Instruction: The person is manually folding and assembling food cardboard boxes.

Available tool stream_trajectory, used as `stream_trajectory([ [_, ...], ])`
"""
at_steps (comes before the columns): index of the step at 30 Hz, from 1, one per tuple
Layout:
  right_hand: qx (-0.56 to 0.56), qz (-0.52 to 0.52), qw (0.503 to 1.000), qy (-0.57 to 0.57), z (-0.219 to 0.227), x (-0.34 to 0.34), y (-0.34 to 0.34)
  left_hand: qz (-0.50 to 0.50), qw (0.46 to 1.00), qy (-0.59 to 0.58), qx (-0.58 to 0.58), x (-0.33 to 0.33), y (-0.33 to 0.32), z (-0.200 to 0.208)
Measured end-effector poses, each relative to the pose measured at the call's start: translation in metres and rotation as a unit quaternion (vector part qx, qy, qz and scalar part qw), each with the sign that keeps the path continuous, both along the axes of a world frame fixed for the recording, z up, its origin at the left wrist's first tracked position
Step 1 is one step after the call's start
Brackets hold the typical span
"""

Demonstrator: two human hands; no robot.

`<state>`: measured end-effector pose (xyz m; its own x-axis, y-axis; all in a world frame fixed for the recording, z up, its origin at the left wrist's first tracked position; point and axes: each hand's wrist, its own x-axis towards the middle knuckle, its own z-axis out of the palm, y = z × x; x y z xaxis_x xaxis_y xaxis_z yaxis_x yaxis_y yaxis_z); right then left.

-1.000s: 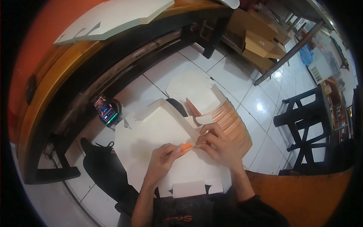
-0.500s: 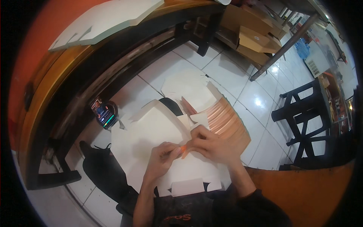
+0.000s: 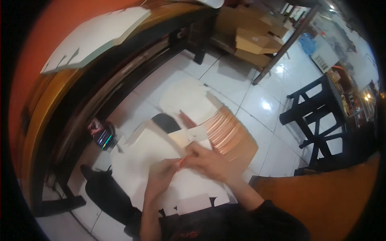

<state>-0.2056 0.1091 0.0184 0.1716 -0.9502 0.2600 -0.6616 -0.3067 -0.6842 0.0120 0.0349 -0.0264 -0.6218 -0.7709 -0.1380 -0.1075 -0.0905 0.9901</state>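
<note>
A large white die-cut cardboard sheet (image 3: 140, 160) with cut flaps lies across my lap. Over its middle my left hand (image 3: 162, 174) and my right hand (image 3: 209, 160) meet, fingers closed in a pinch. Between their fingertips is a small orange strip (image 3: 181, 161), mostly covered by the fingers; its exact kind cannot be made out. Just beyond my right hand stands a stack of reddish-brown and white cut cardboard pieces (image 3: 231, 134). A small cream card piece (image 3: 181, 138) rests at the sheet's far edge, beside my right hand.
A lit phone (image 3: 101, 134) stands to the left of the sheet. A dark wooden bench (image 3: 120, 60) carries a stack of white sheets (image 3: 96, 38). Cardboard boxes (image 3: 257, 40) sit at the back, a black stool (image 3: 317, 116) at right, and an orange-brown surface (image 3: 313, 197) lower right.
The view has shifted, so the scene sits further left. Both hands stay together over the white sheet, still pinching the orange strip.
</note>
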Motion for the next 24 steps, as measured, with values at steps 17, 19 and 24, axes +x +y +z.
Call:
stream_trajectory([
  [17,0.194,0.027,0.95,-0.244,0.019,-0.002,-0.002,0.037,0.984,-0.042,-0.168,0.005,0.041,0.002],
  [19,0.17,0.036,0.958,-0.227,0.014,-0.002,-0.003,0.054,0.977,-0.054,-0.198,0.001,0.043,-0.012],
  [24,0.168,0.006,0.977,-0.134,0.041,-0.001,-0.004,-0.043,0.889,-0.107,-0.443,0.002,0.055,0.011],
])
